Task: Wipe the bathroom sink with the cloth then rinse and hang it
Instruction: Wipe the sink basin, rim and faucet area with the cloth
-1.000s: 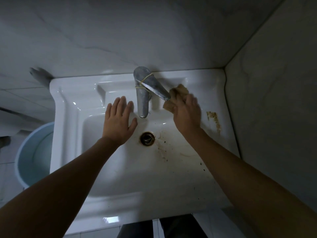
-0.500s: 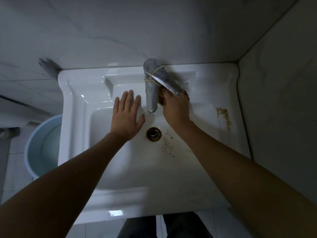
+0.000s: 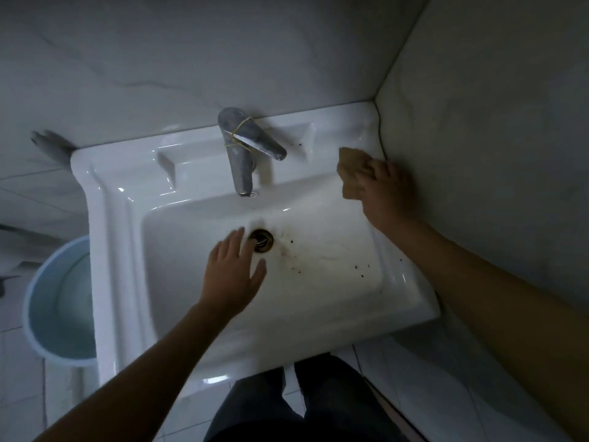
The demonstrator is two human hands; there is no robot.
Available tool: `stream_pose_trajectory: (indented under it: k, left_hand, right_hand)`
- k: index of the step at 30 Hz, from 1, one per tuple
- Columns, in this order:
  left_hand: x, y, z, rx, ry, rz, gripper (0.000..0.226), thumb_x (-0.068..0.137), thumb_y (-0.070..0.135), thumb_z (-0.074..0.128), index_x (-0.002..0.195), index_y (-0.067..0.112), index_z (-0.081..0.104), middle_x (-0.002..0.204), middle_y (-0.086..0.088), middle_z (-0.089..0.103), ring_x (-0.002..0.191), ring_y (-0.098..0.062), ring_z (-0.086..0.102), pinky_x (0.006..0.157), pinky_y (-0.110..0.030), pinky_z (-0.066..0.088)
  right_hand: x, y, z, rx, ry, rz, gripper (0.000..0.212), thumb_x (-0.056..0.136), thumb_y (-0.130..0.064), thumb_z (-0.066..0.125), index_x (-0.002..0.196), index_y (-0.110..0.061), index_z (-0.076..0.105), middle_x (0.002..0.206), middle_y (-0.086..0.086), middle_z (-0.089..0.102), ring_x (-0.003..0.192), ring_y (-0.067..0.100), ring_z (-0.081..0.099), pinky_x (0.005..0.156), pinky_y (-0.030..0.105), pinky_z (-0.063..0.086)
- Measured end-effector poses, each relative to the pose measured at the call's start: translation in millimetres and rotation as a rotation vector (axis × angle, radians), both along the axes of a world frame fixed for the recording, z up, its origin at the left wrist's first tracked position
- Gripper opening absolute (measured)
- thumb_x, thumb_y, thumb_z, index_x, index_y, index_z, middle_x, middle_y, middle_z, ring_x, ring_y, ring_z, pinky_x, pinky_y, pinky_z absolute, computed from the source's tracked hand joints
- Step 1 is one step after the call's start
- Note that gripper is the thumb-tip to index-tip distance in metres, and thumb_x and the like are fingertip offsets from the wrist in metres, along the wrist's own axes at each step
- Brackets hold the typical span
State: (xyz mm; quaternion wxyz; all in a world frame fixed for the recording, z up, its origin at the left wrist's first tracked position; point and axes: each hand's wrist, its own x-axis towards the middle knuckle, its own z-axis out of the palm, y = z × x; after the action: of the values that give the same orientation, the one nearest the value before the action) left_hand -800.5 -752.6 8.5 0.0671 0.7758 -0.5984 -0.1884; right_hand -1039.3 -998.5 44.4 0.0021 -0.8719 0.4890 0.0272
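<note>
Moved since the earlier frames: right hand with cloth, from beside the faucet out to the sink's right ledge by the side wall; left hand, from the back of the basin down to the drain; the brown smear formerly on the right ledge no longer shows. Cloth: tan-brown, bunched into a small wad, pressed on the right rear ledge of the sink, part covered by fingers. Sink: white ceramic, glossy, rectangular basin; brown stains and dark specks spread right of the drain, a few specks on the rear ledge near the faucet lever. Faucet: dull metal, single lever angled right, a yellowish band wrapped round its body. Room: pale marbled wall tiles behind and at right, tiled floor, light blue bucket on the floor left of the sink, dark trouser legs below the front rim. Right hand: palm down, fingers closed over the cloth, arm extended along the side wall. Left hand: empty, fingers spread and flat, over the basin floor, fingertips at the drain's left edge; contact with the basin cannot be told.
</note>
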Motion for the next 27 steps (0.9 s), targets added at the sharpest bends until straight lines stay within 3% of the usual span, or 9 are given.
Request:
stream_pose_trajectory:
  k: [4, 7, 11, 15, 20, 27]
  left_hand:
    - [-46, 53, 3, 0.092, 0.085, -0.100, 0.062, 0.097, 0.057, 0.027, 0.140, 0.021, 0.053, 0.157, -0.008, 0.043, 0.142, -0.028, 0.044, 0.114, -0.042, 0.034]
    - [-54, 85, 3, 0.118, 0.074, -0.185, 0.057, 0.096, 0.056, 0.033, 0.134, 0.022, 0.058, 0.151, -0.007, 0.050, 0.134, -0.027, 0.054, 0.107, -0.041, 0.044]
    - [-52, 107, 3, 0.100, 0.082, -0.243, 0.056, 0.096, 0.053, 0.038, 0.137, 0.019, 0.055, 0.142, -0.006, 0.059, 0.124, -0.024, 0.061, 0.100, -0.039, 0.051]
    - [-52, 106, 0, 0.041, 0.038, -0.261, 0.054, 0.095, 0.050, 0.041, 0.133, 0.016, 0.058, 0.134, -0.007, 0.064, 0.117, -0.025, 0.065, 0.095, -0.039, 0.054]
    - [-54, 109, -3, -0.002, 0.007, -0.262, 0.054, 0.097, 0.051, 0.040, 0.134, 0.016, 0.058, 0.131, -0.007, 0.065, 0.116, -0.024, 0.065, 0.097, -0.038, 0.053]
    - [-57, 112, -4, -0.008, 0.003, -0.247, 0.056, 0.101, 0.051, 0.035, 0.136, 0.014, 0.057, 0.132, -0.008, 0.064, 0.117, -0.025, 0.062, 0.098, -0.039, 0.052]
  right_hand:
    - [-17, 27, -8, 0.009, 0.065, -0.006, 0.054, 0.068, 0.000, 0.066, 0.120, -0.011, 0.061, 0.126, 0.013, 0.056, 0.114, 0.037, 0.048, 0.086, 0.045, 0.045]
    - [-29, 54, -10, 0.052, 0.063, -0.055, 0.047, 0.068, -0.001, 0.066, 0.114, -0.011, 0.063, 0.119, 0.012, 0.057, 0.107, 0.034, 0.049, 0.079, 0.043, 0.045]
    - [-49, 82, -7, 0.099, 0.057, -0.074, 0.051, 0.071, -0.003, 0.070, 0.121, -0.011, 0.063, 0.121, 0.013, 0.057, 0.109, 0.034, 0.050, 0.083, 0.043, 0.047]
    - [-35, 67, -2, 0.098, 0.101, -0.063, 0.049, 0.074, -0.005, 0.069, 0.122, -0.011, 0.058, 0.124, 0.014, 0.053, 0.111, 0.033, 0.048, 0.088, 0.039, 0.044]
    - [4, 24, -5, 0.088, 0.087, -0.042, 0.066, 0.078, -0.005, 0.067, 0.140, -0.012, 0.045, 0.133, 0.021, 0.046, 0.115, 0.040, 0.047, 0.090, 0.047, 0.045]
    - [5, 15, -11, 0.101, 0.043, -0.081, 0.043, 0.086, -0.015, 0.067, 0.126, -0.013, 0.054, 0.133, 0.019, 0.045, 0.112, 0.038, 0.049, 0.085, 0.043, 0.047]
